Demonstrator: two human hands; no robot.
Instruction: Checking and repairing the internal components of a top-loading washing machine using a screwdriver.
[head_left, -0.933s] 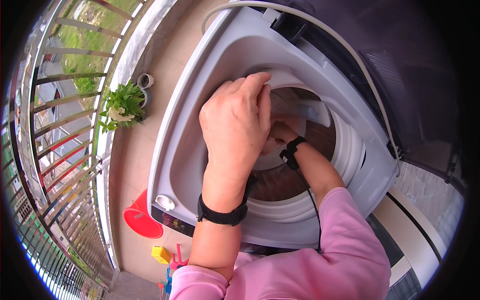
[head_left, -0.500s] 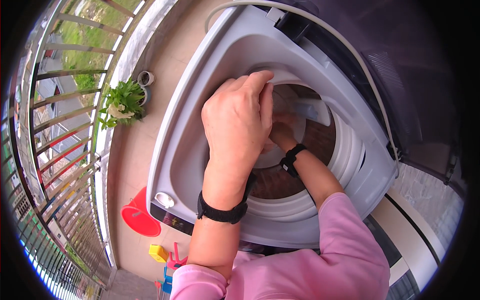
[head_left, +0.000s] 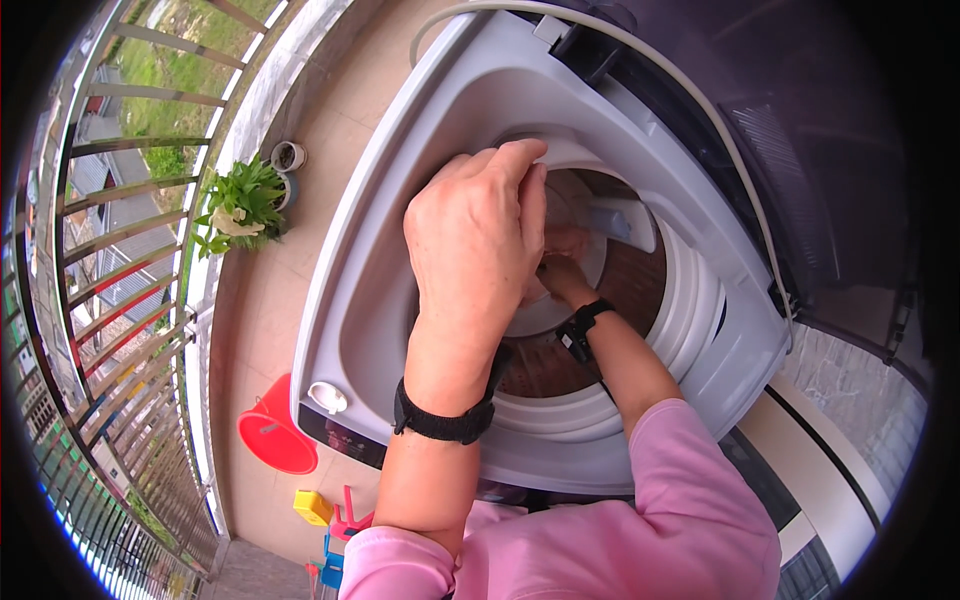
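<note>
A grey top-loading washing machine stands in front of me with its lid up. Over the opening, at the left side of the drum's white ring, is my left hand. Its fingers curl with the thumb close to the index finger; whatever they may hold is hidden below. My right hand reaches down inside the shiny drum, near the bottom. Those fingers look closed, and I cannot make out what is in them. A pale blue and white panel shows on the drum wall beyond it.
A pale hose runs along the raised dark lid. To the left are a red bucket, a yellow container, a potted plant and a railing. A white cap sits at the machine's front left corner.
My right hand has shifted slightly inside the drum, with its forearm and sleeve a little further left and lower. The left hand stays almost in place.
</note>
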